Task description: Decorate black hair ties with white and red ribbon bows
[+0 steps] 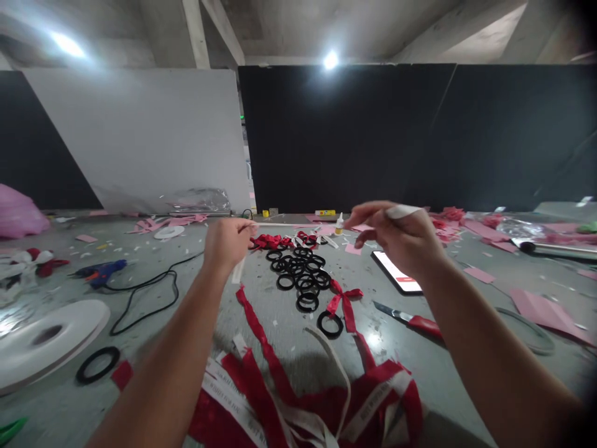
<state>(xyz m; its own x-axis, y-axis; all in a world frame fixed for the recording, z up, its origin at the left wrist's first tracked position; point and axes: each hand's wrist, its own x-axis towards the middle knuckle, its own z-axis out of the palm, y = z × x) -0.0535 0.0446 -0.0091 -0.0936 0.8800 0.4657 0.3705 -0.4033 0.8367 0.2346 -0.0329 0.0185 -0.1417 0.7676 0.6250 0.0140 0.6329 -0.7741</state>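
Note:
My left hand (227,244) is closed in a pinch on a narrow white ribbon (293,224), stretched almost level toward my right hand (396,233). The fingers of my right hand are bent around the ribbon's other side, and a white piece shows over its knuckles. Below and between the hands lies a pile of black rings (298,269). One black ring (330,325) nearer me has a red ribbon bow (344,297) on it. Red ribbons and printed white ribbons (228,392) are heaped at the near edge. A small glue bottle (339,224) stands beyond, near my right fingertips.
To the right lie a phone (396,272) and a red-handled knife (405,319). A blue glue gun (100,272) with a black cord, a white ribbon spool (51,339) and a loose black ring (97,365) are at left. Pink paper scraps (550,314) litter the table. Dark panels (349,137) stand behind.

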